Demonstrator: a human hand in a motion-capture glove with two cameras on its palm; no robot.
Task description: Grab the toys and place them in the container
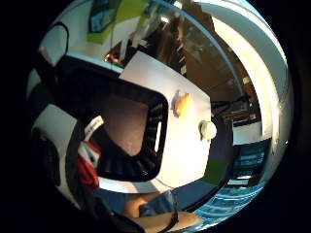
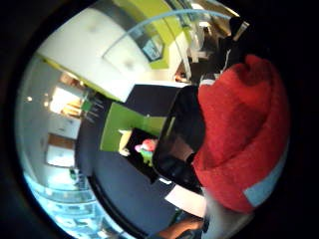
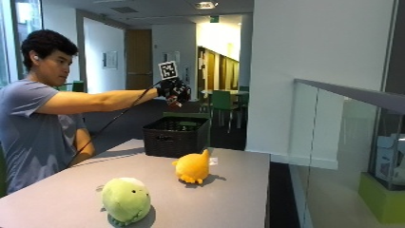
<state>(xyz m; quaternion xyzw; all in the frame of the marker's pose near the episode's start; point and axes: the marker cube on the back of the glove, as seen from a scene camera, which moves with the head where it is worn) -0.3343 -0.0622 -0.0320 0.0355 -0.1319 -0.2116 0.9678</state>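
In the outside view my gloved right hand (image 3: 174,90) is raised above the black basket (image 3: 176,137) at the table's far end. Its fingers are curled round a red plush toy (image 3: 171,99), which fills much of the thumb side palm view (image 2: 239,129) and shows beside the glove in the little finger side view (image 1: 87,170). Below the palm, the basket's open mouth (image 1: 160,121) shows a bare floor. An orange plush toy (image 3: 193,167) stands mid-table, also seen past the basket (image 1: 183,104). A green plush toy (image 3: 126,199) sits near the front edge (image 1: 208,129).
The grey table (image 3: 240,190) is long, and its right edge runs beside a glass railing (image 3: 342,123). My bare left arm stays low by the table's near left side. A small pink and green object (image 2: 147,147) lies on a dark surface beyond the basket.
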